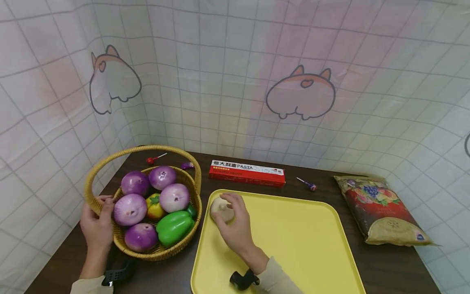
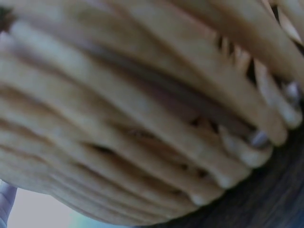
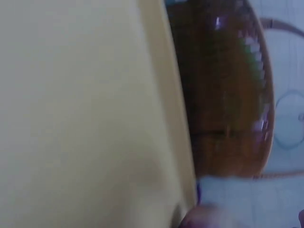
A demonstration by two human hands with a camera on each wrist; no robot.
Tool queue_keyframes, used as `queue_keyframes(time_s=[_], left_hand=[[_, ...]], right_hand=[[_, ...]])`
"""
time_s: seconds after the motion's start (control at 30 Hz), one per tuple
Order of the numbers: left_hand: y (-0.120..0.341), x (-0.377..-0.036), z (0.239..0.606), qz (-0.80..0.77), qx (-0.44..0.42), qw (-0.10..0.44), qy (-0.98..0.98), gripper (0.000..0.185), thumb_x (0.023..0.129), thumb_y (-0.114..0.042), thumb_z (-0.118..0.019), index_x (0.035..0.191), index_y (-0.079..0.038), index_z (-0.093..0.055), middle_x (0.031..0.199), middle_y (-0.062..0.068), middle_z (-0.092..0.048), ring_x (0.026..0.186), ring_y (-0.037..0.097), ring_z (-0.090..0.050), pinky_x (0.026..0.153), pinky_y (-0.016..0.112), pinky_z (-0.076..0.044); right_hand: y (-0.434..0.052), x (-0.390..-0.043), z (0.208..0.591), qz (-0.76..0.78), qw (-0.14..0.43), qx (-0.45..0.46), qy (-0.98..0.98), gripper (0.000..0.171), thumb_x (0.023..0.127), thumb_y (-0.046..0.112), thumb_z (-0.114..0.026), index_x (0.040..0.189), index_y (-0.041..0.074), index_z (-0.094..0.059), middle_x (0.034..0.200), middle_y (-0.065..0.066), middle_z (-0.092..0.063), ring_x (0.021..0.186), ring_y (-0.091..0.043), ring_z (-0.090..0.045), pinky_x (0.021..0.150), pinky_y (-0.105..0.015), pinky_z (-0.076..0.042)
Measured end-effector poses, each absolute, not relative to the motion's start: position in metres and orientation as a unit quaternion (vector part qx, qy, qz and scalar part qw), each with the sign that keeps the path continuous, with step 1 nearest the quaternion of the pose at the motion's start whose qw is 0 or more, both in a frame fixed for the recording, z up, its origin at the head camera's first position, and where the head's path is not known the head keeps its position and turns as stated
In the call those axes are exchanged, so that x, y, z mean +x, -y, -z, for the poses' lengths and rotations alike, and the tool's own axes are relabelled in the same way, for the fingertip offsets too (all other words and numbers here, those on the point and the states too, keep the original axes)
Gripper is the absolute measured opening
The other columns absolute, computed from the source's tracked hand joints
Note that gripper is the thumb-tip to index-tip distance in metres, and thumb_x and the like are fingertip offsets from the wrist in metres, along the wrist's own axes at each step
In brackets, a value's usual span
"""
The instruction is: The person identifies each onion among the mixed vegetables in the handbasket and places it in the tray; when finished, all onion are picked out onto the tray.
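Note:
A woven basket (image 1: 161, 256) with a tall arched handle stands on the left, holding several purple onions (image 1: 130, 209), a green bell pepper (image 1: 175, 228) and a small yellow-red vegetable (image 1: 156, 207). My left hand (image 1: 97, 222) grips its left side where the handle meets the rim; the left wrist view is filled by the basket's weave (image 2: 118, 104). On the yellow tray (image 1: 293, 232), in its far left corner, lies a pale round bulb (image 1: 221, 206) resembling garlic. Over it my right hand (image 1: 236, 226) hovers with thumb and fingers spread apart, partly covering it. Contact is hard to make out.
Behind the tray lies a red pasta box (image 1: 246, 173). Lollipops lie near it, a purple one (image 1: 311, 186) on the right and a red one (image 1: 150, 160) behind the basket. A filled fruit-print bag (image 1: 385, 212) rests right of the tray. A tiled-pattern curtain (image 1: 235, 81) encloses the table.

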State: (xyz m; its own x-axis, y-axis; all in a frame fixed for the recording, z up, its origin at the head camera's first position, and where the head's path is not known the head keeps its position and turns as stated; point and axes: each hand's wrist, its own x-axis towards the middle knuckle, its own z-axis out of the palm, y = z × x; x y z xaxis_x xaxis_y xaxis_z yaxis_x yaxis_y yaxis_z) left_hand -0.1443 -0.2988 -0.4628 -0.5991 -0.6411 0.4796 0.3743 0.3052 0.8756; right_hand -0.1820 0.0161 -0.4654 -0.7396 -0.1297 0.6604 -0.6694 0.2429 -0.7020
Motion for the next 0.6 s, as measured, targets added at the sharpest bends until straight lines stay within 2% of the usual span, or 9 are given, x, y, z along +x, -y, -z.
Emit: queue_keyframes(time_s=[0.07,0.17,0.27,0.47,0.6], left_hand=[[0.297,-0.144,0.461,0.581,0.097,0.439,0.678,0.008,0.092,-0.002,-0.058,0.085,-0.001,-0.056,0.088,-0.01,-0.064,0.082,0.003,-0.056,0.072,0.015,-0.041],[0.296,-0.145,0.46,0.583,0.094,0.442,0.675,0.008,0.092,-0.001,-0.058,0.084,0.0,-0.055,0.088,-0.011,-0.063,0.082,0.002,-0.057,0.072,0.015,-0.041],[0.294,-0.146,0.46,0.586,0.091,0.44,0.674,0.009,0.092,-0.002,-0.058,0.084,-0.002,-0.055,0.088,-0.013,-0.063,0.082,0.001,-0.057,0.073,0.016,-0.042],[0.294,-0.147,0.46,0.584,0.094,0.444,0.673,0.011,0.092,-0.002,-0.058,0.082,-0.007,-0.056,0.087,-0.015,-0.063,0.082,0.001,-0.058,0.073,0.015,-0.043],[0.295,-0.144,0.459,0.577,0.105,0.446,0.676,0.012,0.091,-0.003,-0.059,0.088,0.008,-0.059,0.084,-0.018,-0.064,0.081,-0.001,-0.06,0.072,0.015,-0.044]], right_hand=[[-0.003,-0.181,0.468,-0.564,0.226,0.29,0.74,0.049,0.077,-0.006,-0.075,0.122,0.001,-0.058,0.122,-0.018,-0.056,0.115,-0.031,-0.053,0.087,-0.047,-0.051],[0.016,-0.177,0.466,-0.594,0.169,0.307,0.724,0.048,0.082,-0.001,-0.073,0.127,0.005,-0.056,0.128,-0.013,-0.054,0.119,-0.028,-0.052,0.092,-0.044,-0.05],[0.033,-0.173,0.461,-0.611,0.124,0.311,0.718,0.049,0.085,0.004,-0.071,0.131,0.004,-0.054,0.133,-0.011,-0.052,0.122,-0.027,-0.052,0.096,-0.043,-0.048],[0.061,-0.178,0.455,-0.575,0.121,0.304,0.75,0.061,0.081,0.013,-0.073,0.137,0.005,-0.05,0.14,-0.01,-0.049,0.128,-0.019,-0.049,0.103,-0.036,-0.043],[0.075,-0.185,0.45,-0.566,0.097,0.276,0.771,0.068,0.08,0.02,-0.076,0.14,0.008,-0.047,0.144,-0.01,-0.045,0.123,-0.022,-0.052,0.1,-0.035,-0.045]])
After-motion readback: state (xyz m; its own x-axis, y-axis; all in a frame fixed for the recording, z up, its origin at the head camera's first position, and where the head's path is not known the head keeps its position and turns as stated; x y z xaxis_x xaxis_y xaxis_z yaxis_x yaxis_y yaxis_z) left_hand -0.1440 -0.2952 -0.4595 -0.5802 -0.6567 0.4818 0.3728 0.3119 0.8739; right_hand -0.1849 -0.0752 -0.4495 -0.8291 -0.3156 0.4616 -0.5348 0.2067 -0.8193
